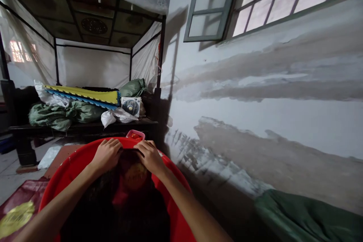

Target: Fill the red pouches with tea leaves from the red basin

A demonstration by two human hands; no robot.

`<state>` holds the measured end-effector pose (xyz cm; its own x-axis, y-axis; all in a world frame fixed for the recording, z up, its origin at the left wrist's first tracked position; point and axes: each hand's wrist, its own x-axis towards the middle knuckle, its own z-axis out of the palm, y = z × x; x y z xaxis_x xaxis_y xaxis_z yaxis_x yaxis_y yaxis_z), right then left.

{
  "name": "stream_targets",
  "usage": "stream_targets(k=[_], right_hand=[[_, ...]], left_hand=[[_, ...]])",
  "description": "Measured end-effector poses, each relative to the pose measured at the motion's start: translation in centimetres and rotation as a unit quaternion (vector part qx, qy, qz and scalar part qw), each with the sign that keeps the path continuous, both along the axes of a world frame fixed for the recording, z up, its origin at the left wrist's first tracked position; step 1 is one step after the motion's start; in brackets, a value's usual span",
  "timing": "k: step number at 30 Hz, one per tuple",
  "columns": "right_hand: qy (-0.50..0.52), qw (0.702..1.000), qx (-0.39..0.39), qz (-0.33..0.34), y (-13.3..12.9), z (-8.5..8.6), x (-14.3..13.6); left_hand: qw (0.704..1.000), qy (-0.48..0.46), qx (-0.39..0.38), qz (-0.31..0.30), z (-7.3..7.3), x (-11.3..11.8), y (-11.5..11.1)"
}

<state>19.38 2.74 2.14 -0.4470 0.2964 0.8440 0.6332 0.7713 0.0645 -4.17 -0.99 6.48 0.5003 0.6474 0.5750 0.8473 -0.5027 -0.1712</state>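
Observation:
A large red tub [70,162] stands in front of me, its inside mostly in dark shadow. Near its far rim, my left hand [108,152] and my right hand [149,155] are closed on the top edge of a dark maroon bag [124,194]. A round yellow print shows on the bag between my forearms. The bag hangs down into the tub, and its lower part is lost in the dark. Just past the rim, close to my right hand, is a small pink basket [135,133] with reddish things in it.
Behind the tub stands a canopy bed [136,126] bearing green sacks [51,115], yellow and blue foam mats [85,94] and a box fan [131,106]. Another maroon bag [31,193] lies at left. A peeling wall [255,121] and green cloth [309,215] are at right.

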Motion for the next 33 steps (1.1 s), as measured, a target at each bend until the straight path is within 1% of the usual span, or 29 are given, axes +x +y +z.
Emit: stream_targets(k=[3,6,12,14,16,18,20,22,24,27,29,31,33], right_hand=[[0.007,1.000,0.021,0.004,0.2,-0.1,0.4],[-0.008,0.999,0.038,-0.002,-0.1,-0.2,0.2],[-0.046,0.999,-0.001,-0.024,-1.1,-0.4,-0.8],[-0.044,0.998,-0.010,-0.033,-1.0,-0.2,-0.7],[-0.024,0.999,-0.011,-0.047,-0.8,0.0,-0.3],[-0.008,0.998,-0.003,-0.061,-0.6,0.3,0.0],[-0.014,0.998,0.010,-0.067,-0.8,0.4,0.0],[-0.031,0.997,0.018,-0.063,-1.4,0.5,-0.4],[-0.037,0.998,0.017,-0.050,-2.1,0.5,-1.1],[-0.028,1.000,0.011,-0.004,-3.2,0.6,-2.1],[-0.019,0.999,0.008,0.027,-3.5,0.7,-2.4],[0.004,0.999,0.002,0.032,-3.5,0.9,-2.2],[0.028,0.999,-0.001,0.018,-3.0,1.0,-1.6]], left_hand=[[1.000,0.004,0.007,0.012,-0.1,0.3,-0.2],[0.999,0.019,0.020,0.016,-0.5,0.5,-0.2],[0.997,0.041,0.067,-0.017,-1.6,0.8,0.4],[0.997,0.031,0.073,-0.013,-1.6,0.5,0.5],[0.997,0.017,0.071,-0.005,-1.2,0.1,0.5],[0.998,0.011,0.067,0.002,-0.7,-0.2,0.2],[0.997,0.017,0.069,0.015,-0.4,-0.2,-0.2],[0.997,0.027,0.071,0.028,-0.5,0.1,-0.7],[0.997,0.036,0.064,0.028,-0.7,0.6,-1.1],[0.998,0.042,0.037,0.012,-1.0,1.2,-1.4],[0.999,0.035,0.028,0.013,-0.8,1.1,-1.3],[0.999,0.018,0.025,0.020,-0.5,0.7,-1.1],[0.999,0.003,0.024,0.021,-0.2,0.3,-0.9]])
